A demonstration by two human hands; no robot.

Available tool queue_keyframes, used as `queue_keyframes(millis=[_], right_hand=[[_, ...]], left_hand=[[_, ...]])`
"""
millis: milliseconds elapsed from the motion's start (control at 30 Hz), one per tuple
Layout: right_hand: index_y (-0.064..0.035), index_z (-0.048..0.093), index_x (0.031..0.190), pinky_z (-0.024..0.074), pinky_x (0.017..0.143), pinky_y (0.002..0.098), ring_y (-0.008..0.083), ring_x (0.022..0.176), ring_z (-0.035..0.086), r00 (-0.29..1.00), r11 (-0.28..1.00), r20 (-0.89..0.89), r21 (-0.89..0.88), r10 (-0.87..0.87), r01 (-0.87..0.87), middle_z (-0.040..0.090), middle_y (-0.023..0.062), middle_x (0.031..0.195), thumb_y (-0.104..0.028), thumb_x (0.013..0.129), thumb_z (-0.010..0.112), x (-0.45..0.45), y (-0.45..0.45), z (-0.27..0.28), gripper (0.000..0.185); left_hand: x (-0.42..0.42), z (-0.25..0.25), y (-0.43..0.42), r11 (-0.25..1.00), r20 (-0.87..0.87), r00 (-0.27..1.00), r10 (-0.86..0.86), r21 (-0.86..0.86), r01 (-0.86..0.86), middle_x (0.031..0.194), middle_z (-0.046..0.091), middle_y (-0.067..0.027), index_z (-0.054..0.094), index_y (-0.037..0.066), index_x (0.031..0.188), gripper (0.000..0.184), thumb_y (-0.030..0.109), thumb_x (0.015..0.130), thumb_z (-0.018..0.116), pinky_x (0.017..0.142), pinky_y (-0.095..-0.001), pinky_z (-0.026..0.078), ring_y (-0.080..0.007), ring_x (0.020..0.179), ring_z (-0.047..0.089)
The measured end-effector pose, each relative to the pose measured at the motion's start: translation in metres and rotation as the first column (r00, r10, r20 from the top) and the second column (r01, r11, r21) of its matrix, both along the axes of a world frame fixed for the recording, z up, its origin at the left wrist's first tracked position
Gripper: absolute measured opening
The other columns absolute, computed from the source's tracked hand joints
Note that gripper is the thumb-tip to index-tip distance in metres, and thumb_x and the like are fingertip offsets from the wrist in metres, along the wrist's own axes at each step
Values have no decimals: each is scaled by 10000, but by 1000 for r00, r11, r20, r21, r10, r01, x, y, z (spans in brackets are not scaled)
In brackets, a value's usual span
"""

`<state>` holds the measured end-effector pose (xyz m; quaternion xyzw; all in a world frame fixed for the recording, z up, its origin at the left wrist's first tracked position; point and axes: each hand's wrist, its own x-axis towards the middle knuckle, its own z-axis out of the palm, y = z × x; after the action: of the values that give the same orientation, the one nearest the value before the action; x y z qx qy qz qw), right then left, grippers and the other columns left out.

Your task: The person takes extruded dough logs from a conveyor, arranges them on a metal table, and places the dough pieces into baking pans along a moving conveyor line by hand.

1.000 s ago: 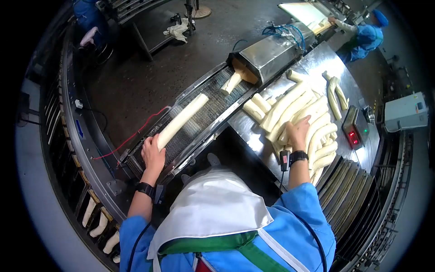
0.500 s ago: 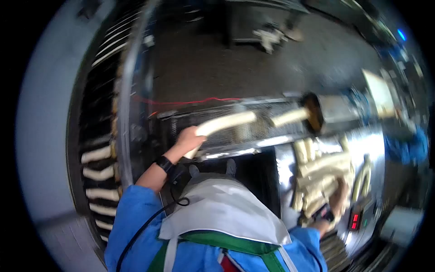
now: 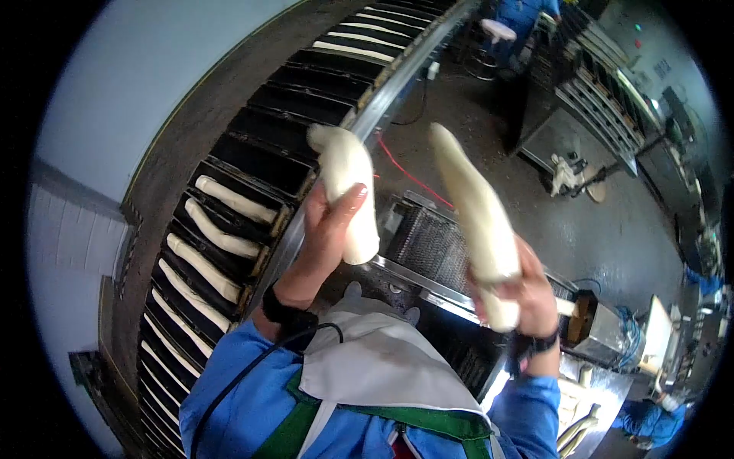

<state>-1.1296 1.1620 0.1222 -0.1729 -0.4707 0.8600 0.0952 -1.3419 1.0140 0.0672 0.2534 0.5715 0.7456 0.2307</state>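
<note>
My left hand [image 3: 325,241] is wrapped round a pale dough roll [image 3: 355,203], thumb across its front, its upper end bent over to the left. In my right hand [image 3: 531,294] is a longer dough roll [image 3: 478,206], tilted with its tip up and to the left. Both rolls are held in the air, apart from each other. Left of my left hand runs a line of black trays [image 3: 294,107]. Several nearer trays hold one dough roll [image 3: 222,229] each, lying lengthwise.
A mesh conveyor [image 3: 432,245] lies beyond my hands, leading to a metal machine [image 3: 600,333]. More dough pieces [image 3: 577,413] lie on a metal table at lower right. Another person [image 3: 654,421] is at far right, and one in blue [image 3: 520,19] stands at the top.
My view has turned left toward the trays. My right hand has come from the pile on the table and now holds a dough roll. My left hand has lifted its roll off the conveyor area.
</note>
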Motion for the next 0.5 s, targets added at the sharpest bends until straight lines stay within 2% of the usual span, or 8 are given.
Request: queue_keyframes(millis=[100,200,267,300,400,433,467,500], right_hand=[[-15,282,1391,538,721,299,235,929,599,924,933,-151,-28,351,-359,560,184,1113,-88,705,651,-124,5,-15,782],[-66,158,1451,515,846,330,230,1014,565,924,934,-137,19,357,-358,396,187,1330,-50,754,646,-205,-7,-61,850],[-59,162,1451,483,899,333,244,1063,545,919,895,43,211,392,-392,349,214,1372,-67,760,652,-220,0,-95,847],[-71,198,1447,429,965,367,290,1165,498,906,836,193,350,377,-423,333,193,1411,-81,758,646,-216,8,-108,822],[0,359,1362,400,984,357,288,1211,465,844,490,516,704,146,-515,444,224,1332,-171,746,684,-174,43,-178,716],[16,365,1347,380,1003,375,322,1221,453,811,268,584,788,-36,-555,439,245,1324,-157,728,687,-149,54,-200,719],[16,390,1317,360,1019,384,360,1212,442,767,251,624,775,-151,-580,477,252,1268,-173,700,693,-119,69,-228,713],[-20,323,1363,283,1071,422,384,1309,297,580,195,775,627,-251,-754,370,230,1373,-224,690,716,-93,83,-250,806]], left_hand=[[-46,-18,-23,984,147,975,169,-74,-159,1066,543,-84,448,-12,1219,441,275,899,546,834,-300,446,-147,972,540],[-104,-69,-46,975,301,928,220,-91,-202,1241,457,-153,328,-59,1321,595,293,901,559,970,-339,386,-217,1156,464],[-141,-112,-62,899,385,828,408,-325,-292,1446,240,-210,160,-8,1432,721,247,901,574,1068,-370,270,-267,1346,256],[-148,-109,-68,892,363,849,384,-384,-239,1502,45,-212,25,15,1451,830,225,882,592,1114,-398,175,-286,1399,76],[-184,-136,-76,890,307,875,374,-385,-245,1499,84,-209,54,1,1448,817,192,866,595,1108,-399,178,-291,1394,107],[-188,-129,-74,886,311,869,385,-388,-254,1495,122,-203,69,-13,1445,818,171,848,597,1103,-381,179,-287,1384,148],[-200,-142,-75,895,331,864,380,-367,-253,1487,166,-193,83,-26,1440,840,188,828,617,1097,-359,180,-284,1368,194],[-213,-160,-81,895,328,859,394,-351,-276,1479,189,-188,87,-34,1437,854,195,817,627,1088,-352,196,-284,1350,227]])
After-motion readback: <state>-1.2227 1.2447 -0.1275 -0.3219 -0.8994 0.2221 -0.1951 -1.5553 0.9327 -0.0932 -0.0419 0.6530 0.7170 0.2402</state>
